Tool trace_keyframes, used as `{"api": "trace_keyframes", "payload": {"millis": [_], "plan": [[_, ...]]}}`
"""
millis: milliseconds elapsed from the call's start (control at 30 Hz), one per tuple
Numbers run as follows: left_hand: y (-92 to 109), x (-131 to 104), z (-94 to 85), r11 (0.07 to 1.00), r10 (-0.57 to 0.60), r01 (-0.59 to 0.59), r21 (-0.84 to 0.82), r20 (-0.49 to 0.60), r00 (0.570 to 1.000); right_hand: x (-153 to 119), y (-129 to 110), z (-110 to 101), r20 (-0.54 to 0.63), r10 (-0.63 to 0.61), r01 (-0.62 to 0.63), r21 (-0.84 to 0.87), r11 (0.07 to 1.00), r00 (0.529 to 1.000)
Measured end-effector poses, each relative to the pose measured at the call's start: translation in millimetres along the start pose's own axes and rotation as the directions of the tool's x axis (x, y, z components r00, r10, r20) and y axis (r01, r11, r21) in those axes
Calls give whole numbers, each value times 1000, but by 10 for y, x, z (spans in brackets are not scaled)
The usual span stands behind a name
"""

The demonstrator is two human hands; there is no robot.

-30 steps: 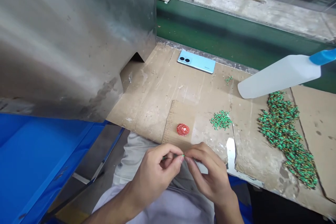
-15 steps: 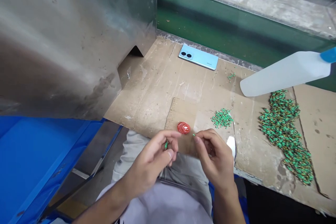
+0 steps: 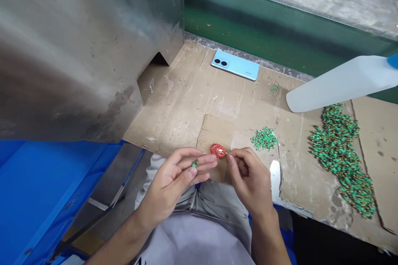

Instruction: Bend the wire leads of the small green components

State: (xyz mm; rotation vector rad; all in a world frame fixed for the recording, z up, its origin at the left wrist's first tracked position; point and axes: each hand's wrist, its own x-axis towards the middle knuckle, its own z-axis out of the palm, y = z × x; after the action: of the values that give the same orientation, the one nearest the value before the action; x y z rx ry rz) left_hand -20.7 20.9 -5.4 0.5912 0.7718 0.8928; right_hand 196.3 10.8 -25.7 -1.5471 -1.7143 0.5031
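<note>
While the left hand [image 3: 164, 186], fingers loosely spread, holds a green piece [image 3: 195, 163], the right hand [image 3: 255, 182] pinches a green tip [image 3: 226, 153] beside the red blob [image 3: 218, 150], needing steadiness.

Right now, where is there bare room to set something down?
The widest bare cardboard lies between the metal housing, blue phone and red blob; a smaller patch lies between phone and small green pile. Crowded: the right, with bottle and large green pile, and the near edge, by left hand and right hand.
</note>
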Motion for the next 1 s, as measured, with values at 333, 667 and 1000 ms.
{"api": "trace_keyframes", "payload": {"millis": [333,667,1000], "plan": [[-13,16,4,996,32,-29,81,-38,999,-2,25,10,12,-26,27,-52,998,1000],[25,24,-23,979,165,-139,151,-177,970,-6,34,18,-12,-41,41,-40,998,999],[-6,-34,-224,847,403,-248,471,-262,877,-230,-198,119,92,-174,173,19,985,980]]}}
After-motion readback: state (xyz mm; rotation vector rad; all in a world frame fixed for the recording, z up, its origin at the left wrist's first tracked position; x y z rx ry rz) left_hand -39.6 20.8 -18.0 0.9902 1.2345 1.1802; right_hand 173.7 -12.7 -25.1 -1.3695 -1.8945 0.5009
